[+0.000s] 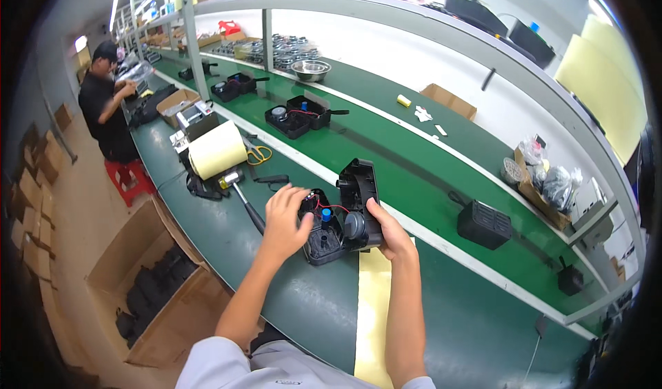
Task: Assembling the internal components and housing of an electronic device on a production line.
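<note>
An opened black speaker housing (pixel 323 252) is in front of me, its two halves hinged apart and joined by red wires. The lower half holds a blue cylindrical part (pixel 326 215); a round grey speaker driver (pixel 354 225) sits in the raised half (pixel 359 182). My right hand (pixel 393 232) grips that raised half by its right side, thumb on the edge. At the lower half's left side is my left hand (pixel 284 216), fingers stretched out and thumb apart. Whether its fingertips touch the housing, I cannot tell. A yellow paper strip (pixel 374 306) lies beneath the right forearm.
A hammer (pixel 243 199), orange-handled scissors (pixel 259 156) and a yellow paper roll (pixel 217 149) lie to the left. Open housings (pixel 298 118) and a closed black speaker (pixel 485 223) rest on the green belt. A cardboard box (pixel 165 306) stands lower left; a co-worker (pixel 103 106) is farther back.
</note>
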Motion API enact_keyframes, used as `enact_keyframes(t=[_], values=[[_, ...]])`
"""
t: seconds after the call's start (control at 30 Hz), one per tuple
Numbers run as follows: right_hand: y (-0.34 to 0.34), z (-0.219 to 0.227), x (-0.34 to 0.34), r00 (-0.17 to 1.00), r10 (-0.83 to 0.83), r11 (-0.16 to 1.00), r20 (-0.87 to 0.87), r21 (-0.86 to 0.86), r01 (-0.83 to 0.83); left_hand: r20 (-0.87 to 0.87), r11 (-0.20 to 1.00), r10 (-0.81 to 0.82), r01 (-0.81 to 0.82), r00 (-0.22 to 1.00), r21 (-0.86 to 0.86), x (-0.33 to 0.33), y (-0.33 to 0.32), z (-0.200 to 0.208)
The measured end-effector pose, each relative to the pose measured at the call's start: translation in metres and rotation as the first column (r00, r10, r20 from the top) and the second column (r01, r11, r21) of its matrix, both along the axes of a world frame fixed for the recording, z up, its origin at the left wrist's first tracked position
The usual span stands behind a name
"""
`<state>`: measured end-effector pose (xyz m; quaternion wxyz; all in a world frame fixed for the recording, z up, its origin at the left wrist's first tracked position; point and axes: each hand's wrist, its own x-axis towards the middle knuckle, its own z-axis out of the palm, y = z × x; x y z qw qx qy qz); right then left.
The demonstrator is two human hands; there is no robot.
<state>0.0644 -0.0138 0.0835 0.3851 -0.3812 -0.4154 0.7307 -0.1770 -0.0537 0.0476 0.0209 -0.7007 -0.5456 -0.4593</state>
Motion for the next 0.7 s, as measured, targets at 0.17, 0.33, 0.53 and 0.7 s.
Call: enact_keyframes(t=[0.17,0.33,0.53,0.7], values=[[-0.014,0.012,-0.023,0.995,0.064,0.997,0.073,0.025,-0.066,-0.099,0.969,-0.04,0.015,0.994,-0.245,0.014,0.025,-0.027],[-0.018,0.006,-0.04,0.906,-0.038,0.972,0.422,0.225,-0.064,-0.109,0.968,0.131,-0.151,0.985,-0.199,0.026,0.014,-0.023],[-0.02,0.003,-0.063,0.538,-0.371,0.846,0.757,0.515,-0.14,-0.452,0.829,-0.055,-0.212,0.89,-0.518,0.019,0.01,0.003],[-0.021,0.013,-0.077,0.391,-0.439,0.844,0.809,0.52,-0.129,-0.117,0.9,0.012,-0.062,0.993,-0.432,-0.007,0.014,0.002]])
